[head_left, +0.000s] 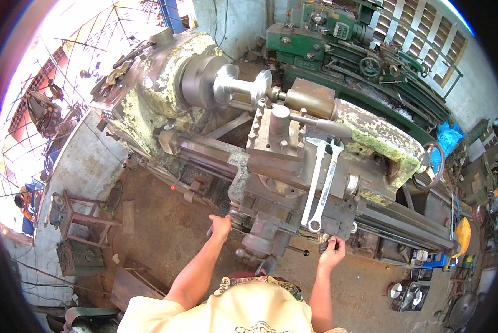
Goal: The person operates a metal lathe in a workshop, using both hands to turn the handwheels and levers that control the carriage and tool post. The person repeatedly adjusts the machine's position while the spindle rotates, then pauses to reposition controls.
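Note:
My left hand (220,226) is closed round a handle at the left of the lathe carriage, beside a handwheel (239,220). My right hand (332,254) is closed on a dark knob (323,243) at the carriage's right front. A combination wrench (328,183) and a vernier caliper (314,182) lie side by side on the carriage, above that knob. Farther off, a shiny spool-shaped metal workpiece (240,86) sits between the chuck (200,82) and the tailstock (310,104). The chuck's surface looks smeared. The square tool post (277,133) stands close in front of the workpiece.
A green lathe (338,61) stands along the back wall. On the floor at left is a rusty metal frame (85,216); at lower right sits a black tray (408,294) with round parts. A black-tipped lever (306,253) juts out between my hands.

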Available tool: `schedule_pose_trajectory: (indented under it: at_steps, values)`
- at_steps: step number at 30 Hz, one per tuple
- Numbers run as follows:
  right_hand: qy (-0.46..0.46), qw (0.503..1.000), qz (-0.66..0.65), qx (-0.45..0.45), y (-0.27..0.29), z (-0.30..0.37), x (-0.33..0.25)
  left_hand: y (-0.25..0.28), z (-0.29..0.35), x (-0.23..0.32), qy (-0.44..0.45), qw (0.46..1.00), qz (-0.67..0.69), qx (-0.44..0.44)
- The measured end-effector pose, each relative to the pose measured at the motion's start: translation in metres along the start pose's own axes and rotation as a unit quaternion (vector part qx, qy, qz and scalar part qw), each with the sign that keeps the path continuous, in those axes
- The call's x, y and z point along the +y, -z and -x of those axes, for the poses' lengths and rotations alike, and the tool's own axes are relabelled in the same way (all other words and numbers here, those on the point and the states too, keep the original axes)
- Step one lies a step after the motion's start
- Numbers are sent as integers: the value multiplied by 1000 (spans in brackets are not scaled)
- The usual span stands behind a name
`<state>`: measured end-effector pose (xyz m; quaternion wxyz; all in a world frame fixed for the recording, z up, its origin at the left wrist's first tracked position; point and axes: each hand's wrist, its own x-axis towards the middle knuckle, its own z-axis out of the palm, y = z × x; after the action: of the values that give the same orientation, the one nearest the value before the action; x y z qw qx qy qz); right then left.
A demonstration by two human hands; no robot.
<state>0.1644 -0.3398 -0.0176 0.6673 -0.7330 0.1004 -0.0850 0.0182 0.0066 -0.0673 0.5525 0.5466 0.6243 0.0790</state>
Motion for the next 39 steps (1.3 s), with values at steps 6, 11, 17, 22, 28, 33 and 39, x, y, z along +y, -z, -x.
schedule_pose_trajectory:
  at_steps: [6,11,17,22,28,33,39]
  values:
    - [15,1000,15,1,-3,5,-13,5,3,4,10,1000,0,-18]
    - [44,999,7,2,-5,6,-13,2,0,1,13,1000,-20,-13]
    - [35,999,11,6,-4,2,2,1,-5,-4,9,1000,7,-16]
    - [13,1000,12,-4,-1,2,4,-3,-2,-5,-6,999,-34,-7]
    - [36,999,17,-6,-4,5,-9,4,3,3,6,999,-24,-39]
    - [-1,1000,-22,-9,-5,8,-16,6,3,5,14,999,17,-36]
    - [32,999,20,-5,-3,5,-7,8,0,5,19,999,9,-43]
